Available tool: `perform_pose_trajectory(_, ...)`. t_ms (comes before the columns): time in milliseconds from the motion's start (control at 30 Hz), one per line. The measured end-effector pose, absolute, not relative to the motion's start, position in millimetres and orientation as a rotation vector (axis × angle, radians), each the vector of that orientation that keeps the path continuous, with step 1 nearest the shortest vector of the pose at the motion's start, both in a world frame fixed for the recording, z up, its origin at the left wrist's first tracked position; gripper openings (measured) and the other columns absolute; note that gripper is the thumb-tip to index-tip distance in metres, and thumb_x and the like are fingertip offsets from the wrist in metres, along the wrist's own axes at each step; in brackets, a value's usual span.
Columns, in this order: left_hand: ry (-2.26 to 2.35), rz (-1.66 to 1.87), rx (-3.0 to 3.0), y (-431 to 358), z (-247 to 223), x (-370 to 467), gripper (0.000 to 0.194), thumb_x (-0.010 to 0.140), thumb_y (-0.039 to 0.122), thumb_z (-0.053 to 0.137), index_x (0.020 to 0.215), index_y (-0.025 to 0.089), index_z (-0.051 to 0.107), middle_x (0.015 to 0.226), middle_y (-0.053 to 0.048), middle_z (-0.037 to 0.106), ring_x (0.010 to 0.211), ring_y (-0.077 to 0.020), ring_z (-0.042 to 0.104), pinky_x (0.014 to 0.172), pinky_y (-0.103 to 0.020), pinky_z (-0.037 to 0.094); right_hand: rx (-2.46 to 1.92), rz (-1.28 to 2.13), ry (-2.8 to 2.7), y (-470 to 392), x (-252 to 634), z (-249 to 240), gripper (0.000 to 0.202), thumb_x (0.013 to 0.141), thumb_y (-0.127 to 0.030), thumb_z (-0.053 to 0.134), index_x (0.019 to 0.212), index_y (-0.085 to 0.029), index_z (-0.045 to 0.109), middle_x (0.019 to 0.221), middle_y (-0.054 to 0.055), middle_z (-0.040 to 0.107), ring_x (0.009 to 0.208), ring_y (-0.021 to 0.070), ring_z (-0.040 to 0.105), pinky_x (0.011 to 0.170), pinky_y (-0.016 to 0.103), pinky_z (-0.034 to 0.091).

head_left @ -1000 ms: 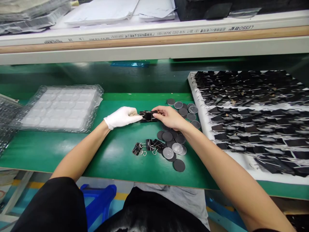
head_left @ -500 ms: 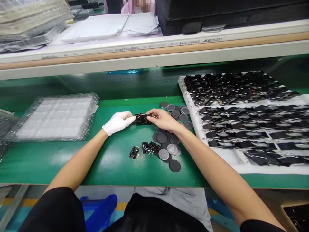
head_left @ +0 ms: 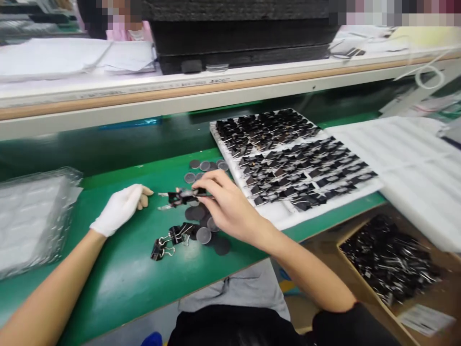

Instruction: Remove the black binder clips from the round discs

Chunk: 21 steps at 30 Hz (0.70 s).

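My right hand, bare, is closed on black binder clips with wire handles pointing left, held over the table and slightly blurred. My left hand, in a white glove with bare fingertips showing, is off to the left of them. Its fingers are loosely bent and hold nothing. Under and around my right hand lie black and clear round discs, partly hidden by it. Several loose binder clips rest on the green table nearer to me.
Rows of black clips fill a white foam tray at right, beside another white foam sheet. A box of clips stands lower right. Clear plastic trays are stacked left. A shelf crosses the back with black foam blocks.
My left hand has let go of the binder clips and drawn back left. My right hand keeps hold of them. The view has swung right, bringing the box of clips into sight.
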State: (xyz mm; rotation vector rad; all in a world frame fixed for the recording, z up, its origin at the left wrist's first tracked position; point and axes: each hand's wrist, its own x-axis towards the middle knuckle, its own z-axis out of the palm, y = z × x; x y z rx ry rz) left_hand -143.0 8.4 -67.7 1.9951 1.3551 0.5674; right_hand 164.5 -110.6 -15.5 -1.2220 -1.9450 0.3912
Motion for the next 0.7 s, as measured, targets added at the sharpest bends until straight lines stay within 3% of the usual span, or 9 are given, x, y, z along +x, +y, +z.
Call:
perform_pose_trajectory(167,1.506,0.382,2.026,6,-57,-137,0.040,0.104,0.053,0.037,0.101,0.027,0.067,0.084,0.003,0.068,0.079,-0.0173,0.060,0.078,-0.029,0.048,-1.381,-0.050,-1.981,-186,264,-25,0.024,0.097,-0.019,0.067,0.115,-0.033,0.074,0.106,0.005,0.076,0.121,0.0317,0.067,0.097,0.052,0.043)
perform_pose_trajectory(367,1.634,0.369,2.022,9,-63,-132,0.038,0.100,0.052,0.040,0.096,0.028,0.069,0.081,0.007,0.069,0.079,-0.0148,0.060,0.078,-0.027,0.047,-1.527,-0.201,-1.974,-210,335,-55,0.016,0.095,-0.025,0.072,0.108,-0.033,0.075,0.099,0.003,0.080,0.112,0.0323,0.069,0.092,0.050,0.042)
perform_pose_trajectory(533,1.661,0.385,1.990,7,-62,-130,0.037,0.098,0.052,0.042,0.095,0.028,0.070,0.082,0.008,0.069,0.079,-0.0140,0.061,0.079,-0.027,0.047,-1.598,-0.321,-1.975,-204,339,-64,0.026,0.097,-0.028,0.071,0.123,-0.030,0.066,0.102,0.005,0.081,0.111,0.0318,0.070,0.095,0.049,0.035)
perform_pose_trajectory(700,1.665,0.392,2.007,9,-64,-133,0.037,0.098,0.052,0.044,0.087,0.028,0.069,0.082,0.008,0.070,0.081,-0.0153,0.062,0.081,-0.029,0.046,-1.648,-0.169,-1.946,-204,340,-63,0.048,0.097,-0.036,0.072,0.140,-0.030,0.052,0.102,0.005,0.081,0.111,0.0312,0.071,0.098,0.048,0.035)
